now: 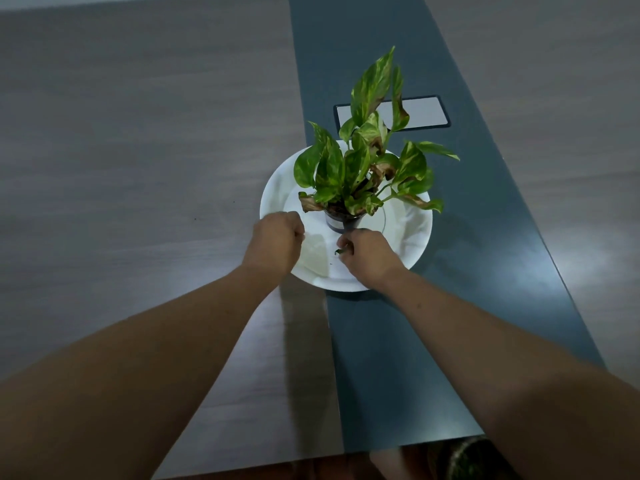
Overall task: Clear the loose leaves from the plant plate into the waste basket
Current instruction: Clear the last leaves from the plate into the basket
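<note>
A small green leaf scrap [340, 251] is pinched at the fingertips of the right hand [367, 255], whose fingers are curled together over the near part of the white plate [414, 237]; the scrap is seen only as a sliver at the fingertips, and whether more leaves are gathered inside the hand cannot be told. The left hand [275, 241] is held just beside it over the plate's left near rim, fingers curled under; whether anything is held in it cannot be told, since the palm is turned away from the camera.

Between and just beyond the two hands the plant pot [343, 220] is stood at the plate's middle, with green and browned leaves of the plant [360, 161] spread above it; a withered brown leaf [310, 203] is hung low at the pot's left, apparently still attached. The plate is set across the seam between the wooden table [138, 133] and its dark centre strip [450, 271]. The waste basket is not clearly shown; a dark, blurred shape at the lower right edge, under the table, may be it.

For the step in hand, the scrap is best lifted with a firm pinch and the hand kept low and closed on the way to the basket, so that nothing is dropped; the pot should not be knocked, and attached leaves should be left unpulled.
</note>
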The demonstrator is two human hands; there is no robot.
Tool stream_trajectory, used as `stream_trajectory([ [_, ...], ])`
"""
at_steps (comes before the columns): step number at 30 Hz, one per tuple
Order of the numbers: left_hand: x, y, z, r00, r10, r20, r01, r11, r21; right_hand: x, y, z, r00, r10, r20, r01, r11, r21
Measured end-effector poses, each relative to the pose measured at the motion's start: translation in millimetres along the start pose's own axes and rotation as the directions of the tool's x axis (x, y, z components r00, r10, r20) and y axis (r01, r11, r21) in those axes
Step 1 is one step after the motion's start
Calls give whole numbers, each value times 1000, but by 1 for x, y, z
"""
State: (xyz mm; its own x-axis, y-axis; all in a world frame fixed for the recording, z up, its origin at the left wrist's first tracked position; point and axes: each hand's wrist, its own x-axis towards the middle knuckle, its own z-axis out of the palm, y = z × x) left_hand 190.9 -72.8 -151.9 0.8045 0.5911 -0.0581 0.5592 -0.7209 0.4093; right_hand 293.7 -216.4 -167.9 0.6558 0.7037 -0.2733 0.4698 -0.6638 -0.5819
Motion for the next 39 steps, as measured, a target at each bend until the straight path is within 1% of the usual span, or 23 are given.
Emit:
stream_trajectory([
  [2, 0, -6, -4, 998, -48, -37, 46, 997, -66, 0, -1, -1, 1000, 17, 18, -17, 1000, 7],
  [4, 0, -10, -5, 991, -128, -49, 120, 983, -138, 0, -3, -2, 999, 50, 22, -50, 999, 7],
  [8, 0, -13, -5, 964, -255, -74, 225, 933, -280, 3, -9, -5, 995, 93, 33, -93, 996, -9],
  [9, 0, -13, -5, 960, -266, -86, 232, 929, -288, 5, -9, -4, 994, 97, 45, -95, 995, -33],
  [11, 2, -10, -6, 953, -275, -127, 239, 940, -243, 7, -11, 0, 994, 93, 58, -86, 990, -109],
  [13, 3, -6, -11, 937, -306, -167, 273, 942, -195, 6, -11, 5, 993, 65, 95, -43, 975, -216],
  [14, 4, -5, -13, 924, -338, -177, 302, 932, -201, 6, -9, 8, 995, 46, 84, -24, 968, -251],
  [16, 8, -5, -16, 898, -411, -158, 367, 896, -249, 6, -4, 12, 999, 33, 35, -24, 970, -243],
  [19, 12, -9, -19, 874, -485, -39, 425, 801, -422, -2, 2, 3, 996, 33, -86, -49, 979, -197],
  [21, 11, -9, -21, 853, -522, -16, 454, 755, -473, -17, 5, -5, 979, 29, -201, -77, 968, -237],
  [23, 8, -8, -21, 823, -567, -17, 484, 717, -502, -39, 5, -7, 930, 57, -363, -162, 950, -266],
  [24, 6, -8, -21, 806, -591, -13, 501, 695, -516, -49, 6, -6, 893, 114, -435, -240, 939, -246],
  [26, 2, -4, -21, 773, -634, 1, 533, 649, -543, -65, 7, -1, 807, 297, -511, -392, 916, -86],
  [27, 0, -2, -22, 760, -650, 11, 546, 630, -552, -69, 7, 1, 767, 395, -505, -429, 902, 53],
  [28, -3, 1, -22, 746, -666, 19, 562, 613, -555, -70, 6, 1, 734, 494, -465, -445, 868, 220],
  [29, -7, 3, -23, 732, -681, 33, 578, 595, -559, -68, 5, -2, 722, 564, -401, -441, 822, 361],
  [30, -11, 4, -23, 718, -694, 49, 593, 574, -565, -65, 5, -6, 724, 590, -357, -427, 790, 439],
  [31, -16, 4, -23, 705, -706, 72, 609, 550, -571, -61, 6, -11, 729, 592, -344, -419, 783, 459],
  [33, -25, 3, -24, 674, -724, 144, 635, 469, -614, -51, 15, -21, 746, 557, -365, -405, 814, 415],
  [36, -44, 4, -25, 615, -701, 361, 692, 261, -672, -34, 31, -41, 821, 426, -380, -337, 899, 281],
  [37, -50, 5, -27, 613, -663, 430, 717, 238, -655, -28, 36, -49, 851, 385, -357, -317, 919, 234],
  [38, -55, 4, -27, 606, -632, 483, 744, 236, -625, -24, 40, -56, 876, 356, -325, -303, 931, 204],
  [39, -55, 3, -27, 586, -626, 515, 771, 235, -592, -21, 43, -65, 893, 346, -287, -302, 935, 186],
])
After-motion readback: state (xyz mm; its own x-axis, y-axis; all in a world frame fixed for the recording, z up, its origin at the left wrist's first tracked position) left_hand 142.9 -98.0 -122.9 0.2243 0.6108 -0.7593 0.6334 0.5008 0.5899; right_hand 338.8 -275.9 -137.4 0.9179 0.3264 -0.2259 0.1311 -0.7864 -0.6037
